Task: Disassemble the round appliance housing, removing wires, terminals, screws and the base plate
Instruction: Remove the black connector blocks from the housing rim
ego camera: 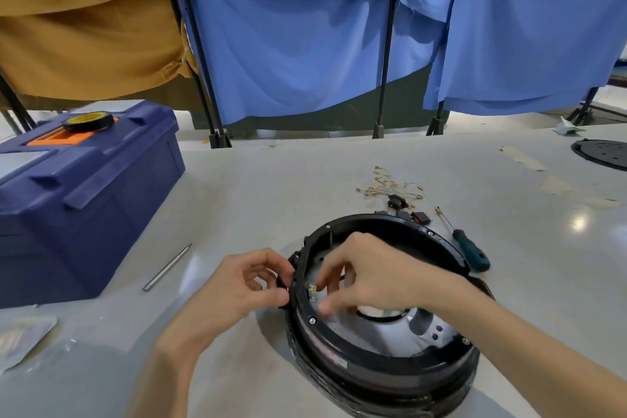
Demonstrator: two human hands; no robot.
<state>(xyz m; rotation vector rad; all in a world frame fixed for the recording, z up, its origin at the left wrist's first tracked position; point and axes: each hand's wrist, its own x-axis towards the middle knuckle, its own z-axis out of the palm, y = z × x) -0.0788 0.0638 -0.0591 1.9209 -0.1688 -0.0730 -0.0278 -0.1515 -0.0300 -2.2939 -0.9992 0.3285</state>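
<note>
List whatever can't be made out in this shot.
- Head view: what the right hand pinches inside the housing, if anything; blur and its own fingers hide it.
- What the left hand holds at the rim; its fingers cover it.
- Black disc: cut off by the right edge.
- Loose wires and terminals: too small to count.

Both forearms reach in from the bottom; left grip (244, 285) pinches the housing rim (339, 343), right grip (369, 275) curls fingers downward, center-frame.
</note>
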